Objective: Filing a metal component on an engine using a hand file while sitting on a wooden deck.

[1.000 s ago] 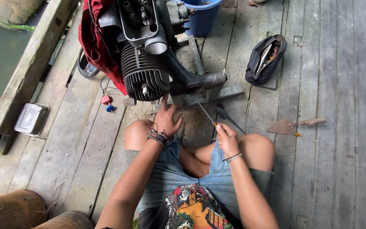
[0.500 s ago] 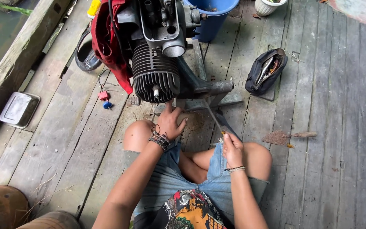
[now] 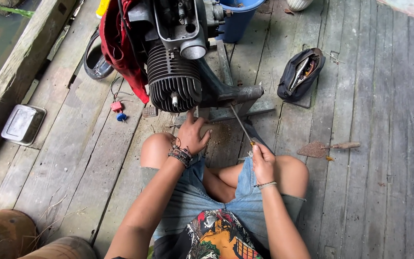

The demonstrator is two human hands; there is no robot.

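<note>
Weathered grey deck boards [image 3: 379, 144] run under everything, with the finned engine cylinder [image 3: 173, 81] as the thing to steer by. Far left of it sits a metal tray [image 3: 23, 124]; just left, a red rag [image 3: 120, 52] hangs off the engine. Directly below the cylinder, the left hand [image 3: 192, 134] has its fingers spread and pressed on the frame. Right of that, the right hand [image 3: 263, 160] is pinched tight on a thin screwdriver [image 3: 240, 123], tip angled up to the metal arm [image 3: 233, 93]. I'd say keep the shaft lined up and that bracing hand firm. A black tool pouch [image 3: 300, 74] lies further right.
</note>
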